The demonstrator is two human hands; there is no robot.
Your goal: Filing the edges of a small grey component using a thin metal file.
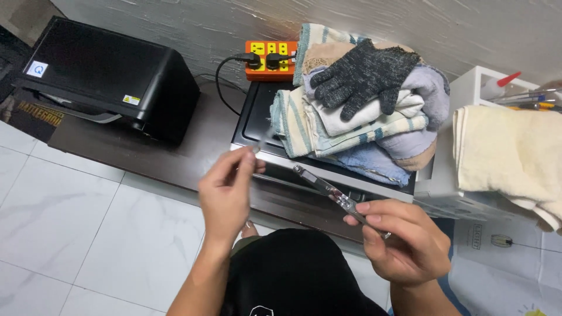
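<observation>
Above my lap, in the head view, my right hand [404, 243] grips a slim, flat metal tool with a hinged silver arm [333, 193], fingers wrapped tight around its lower end so the arm angles up and to the left. My left hand [225, 193] is raised beside it, thumb and forefinger pinched on a thin, pale, blurred sliver [263, 140]; whether this is a blade or a strip I cannot tell. The two pieces are apart, not joined, so I judge the work on the tool to be mid-way: one part is in each hand, and nothing is yet fitted together.

Beyond my hands a dark low bench [175, 158] carries one black box-shaped printer [111, 76], one orange power strip [269, 58] with two black plugs in it, and one black-and-silver flat appliance [257, 117]. On that appliance lies one heap of folded striped and plain cloths [351, 134], topped by one dark grey knitted glove [366, 73]. At the right, one cream towel [509, 152] drapes over a white plastic rack [462, 93] holding several pens.
</observation>
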